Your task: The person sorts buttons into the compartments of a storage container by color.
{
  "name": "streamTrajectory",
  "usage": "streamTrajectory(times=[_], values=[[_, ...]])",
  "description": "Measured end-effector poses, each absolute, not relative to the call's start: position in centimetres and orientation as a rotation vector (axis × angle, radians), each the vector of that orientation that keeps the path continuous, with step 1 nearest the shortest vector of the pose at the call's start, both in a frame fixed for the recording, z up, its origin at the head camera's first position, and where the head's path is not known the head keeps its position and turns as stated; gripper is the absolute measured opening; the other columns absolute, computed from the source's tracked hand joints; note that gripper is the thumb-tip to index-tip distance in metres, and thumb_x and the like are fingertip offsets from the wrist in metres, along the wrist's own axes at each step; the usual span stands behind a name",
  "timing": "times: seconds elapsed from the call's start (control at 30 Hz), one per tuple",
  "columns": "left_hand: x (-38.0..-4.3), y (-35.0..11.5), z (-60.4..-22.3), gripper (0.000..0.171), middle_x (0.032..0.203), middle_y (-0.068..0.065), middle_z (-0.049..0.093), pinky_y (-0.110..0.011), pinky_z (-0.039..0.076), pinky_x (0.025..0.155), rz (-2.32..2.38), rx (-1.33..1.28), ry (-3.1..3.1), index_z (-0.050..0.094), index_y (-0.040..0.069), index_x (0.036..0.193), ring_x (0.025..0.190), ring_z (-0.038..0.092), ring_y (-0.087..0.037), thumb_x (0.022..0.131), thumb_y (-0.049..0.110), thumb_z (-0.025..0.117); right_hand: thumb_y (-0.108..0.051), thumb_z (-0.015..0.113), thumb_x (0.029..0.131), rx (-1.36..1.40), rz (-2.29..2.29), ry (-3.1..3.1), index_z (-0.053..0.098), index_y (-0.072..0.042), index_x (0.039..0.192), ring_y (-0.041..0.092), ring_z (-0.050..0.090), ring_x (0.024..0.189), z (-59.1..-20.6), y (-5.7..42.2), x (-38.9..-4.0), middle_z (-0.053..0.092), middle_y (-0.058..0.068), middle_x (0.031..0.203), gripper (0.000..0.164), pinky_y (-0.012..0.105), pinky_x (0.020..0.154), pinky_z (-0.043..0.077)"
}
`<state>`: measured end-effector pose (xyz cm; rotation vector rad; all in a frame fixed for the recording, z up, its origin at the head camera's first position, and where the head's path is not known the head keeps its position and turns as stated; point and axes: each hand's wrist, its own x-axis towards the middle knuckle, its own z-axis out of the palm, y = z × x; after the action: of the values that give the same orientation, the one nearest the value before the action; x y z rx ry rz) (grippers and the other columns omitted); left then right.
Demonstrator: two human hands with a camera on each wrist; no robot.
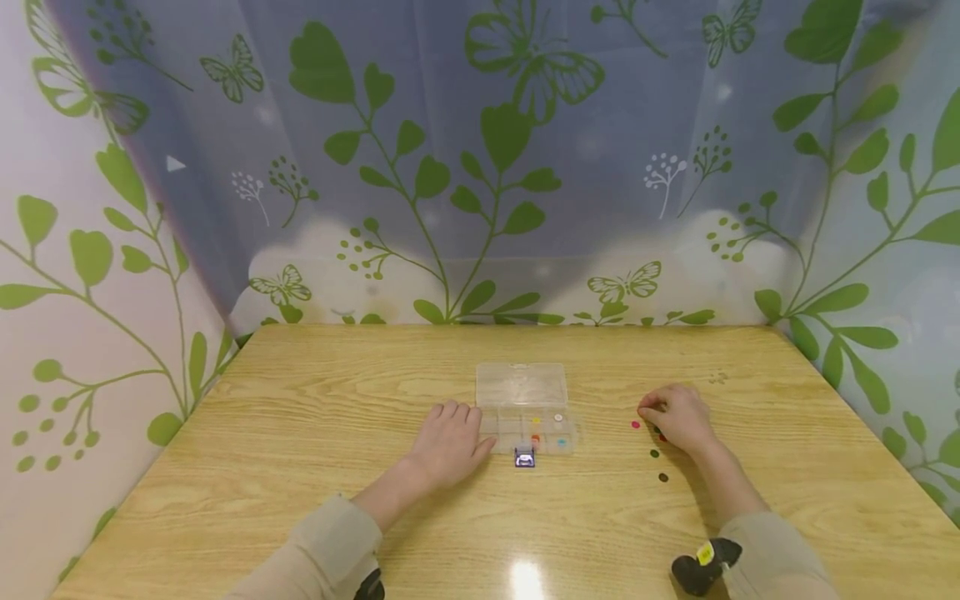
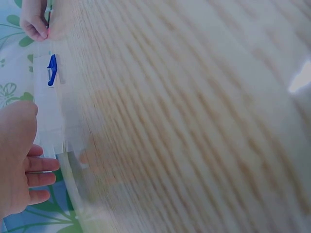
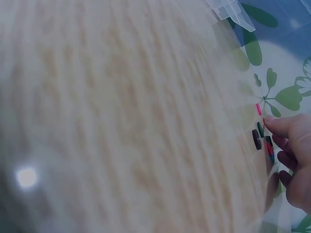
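Note:
A clear plastic compartment box (image 1: 521,385) lies with its lid raised at the back, and small buttons in yellow, white, red and blue sit in its right-hand compartments. My left hand (image 1: 447,444) rests against the box's left end, fingers extended; the left wrist view shows its palm side (image 2: 19,165). Off to the right, my right hand (image 1: 681,417) pinches a small red button (image 1: 642,410) between thumb and fingertip. Beneath and around that hand lie a pink button (image 1: 635,425), a green button (image 1: 655,454), a black button (image 1: 663,477) and others partly hidden.
A blue-edged clip-like piece (image 1: 525,457) sits at the front edge of the box. Small clear pieces (image 1: 717,377) lie on the wooden table (image 1: 337,367) at the back right. Leaf-printed cloth (image 1: 420,275) hangs behind the table.

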<state>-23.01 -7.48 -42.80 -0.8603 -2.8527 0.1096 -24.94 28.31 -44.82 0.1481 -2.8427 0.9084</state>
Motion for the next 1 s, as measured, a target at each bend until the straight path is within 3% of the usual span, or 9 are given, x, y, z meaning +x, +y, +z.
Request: streamTrajectory(times=[0.37, 0.5, 0.63, 0.8, 1.0], values=[[-22.97, -7.54, -42.75, 0.044, 0.103, -0.010, 0.056, -0.041, 0.040, 0.092, 0.105, -0.867, -2.859, 0.050, 0.005, 0.108, 0.102, 0.050, -0.026, 0.098, 0.045, 0.036, -0.014, 0.064, 0.087, 0.147, 0.959, -2.837, 0.064, -0.005, 0.084, 0.042, 0.041, 0.103, -44.75, 28.52, -24.64, 0.054, 0.018, 0.100, 0.010, 0.064, 0.086, 0.022], [-23.03, -7.61, -42.86, 0.044, 0.104, -0.010, 0.056, -0.041, 0.039, 0.093, 0.110, -0.870, -2.854, 0.050, 0.005, 0.108, 0.103, 0.050, -0.026, 0.098, 0.045, 0.036, -0.017, 0.065, 0.087, 0.131, 1.005, -2.817, 0.064, -0.005, 0.084, 0.032, 0.049, 0.091, -44.89, 28.67, -24.82, 0.055, 0.015, 0.097, 0.013, 0.048, 0.075, 0.036], [-23.09, -7.66, -43.00, 0.044, 0.103, -0.010, 0.056, -0.041, 0.039, 0.093, 0.107, -0.864, -2.852, 0.050, 0.005, 0.108, 0.103, 0.050, -0.026, 0.098, 0.045, 0.036, -0.016, 0.064, 0.088, 0.140, 1.103, -2.784, 0.064, -0.002, 0.085, 0.026, 0.049, 0.086, -44.85, 28.64, -24.97, 0.055, 0.016, 0.096, 0.014, 0.032, 0.066, 0.039], [-23.15, -7.67, -43.07, 0.045, 0.104, -0.010, 0.056, -0.041, 0.039, 0.093, 0.119, -0.861, -2.848, 0.050, 0.005, 0.109, 0.104, 0.050, -0.026, 0.098, 0.045, 0.036, -0.013, 0.062, 0.090, 0.153, 1.214, -2.776, 0.063, 0.002, 0.088, 0.027, 0.052, 0.088, -44.53, 28.49, -24.82, 0.054, 0.018, 0.101, 0.015, 0.030, 0.064, 0.042], [-22.98, -7.59, -42.95, 0.045, 0.106, -0.011, 0.057, -0.041, 0.040, 0.093, 0.119, -0.865, -2.846, 0.051, 0.004, 0.110, 0.105, 0.051, -0.026, 0.098, 0.045, 0.036, -0.015, 0.060, 0.091, 0.171, 1.282, -2.778, 0.061, 0.004, 0.095, 0.035, 0.054, 0.098, -44.02, 27.92, -24.54, 0.052, 0.022, 0.107, 0.019, 0.033, 0.070, 0.046]])
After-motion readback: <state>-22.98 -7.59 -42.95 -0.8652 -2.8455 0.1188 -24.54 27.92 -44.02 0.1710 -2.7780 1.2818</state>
